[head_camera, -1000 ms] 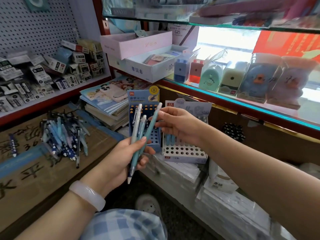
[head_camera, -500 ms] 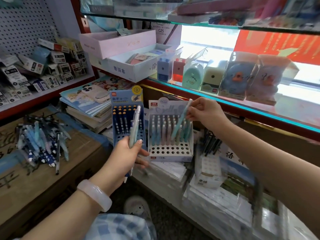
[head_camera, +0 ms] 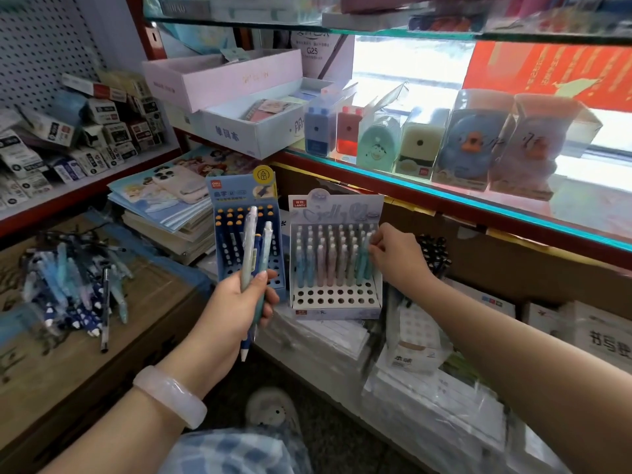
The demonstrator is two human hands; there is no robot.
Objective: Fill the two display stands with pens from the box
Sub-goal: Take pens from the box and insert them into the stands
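Since the previous frame, right hand (head_camera: 396,256) has lowered its pen into the pale stand (head_camera: 337,299) and pinches a cap at the right end of the rows. Left hand (head_camera: 236,302) grips a few spare pens (head_camera: 254,248) upright before the blue stand (head_camera: 244,234). Progress — pale stand mostly filled, two front rows of holes open; blue stand partly stocked, its lower part hidden. Loose pens (head_camera: 73,285) lie heaped on the cardboard box (head_camera: 51,371) at left — count unclear.

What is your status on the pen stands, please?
Left hand grips spare pens. Right hand pinching teal pen in white stand; front rows empty. Nothing in the way.
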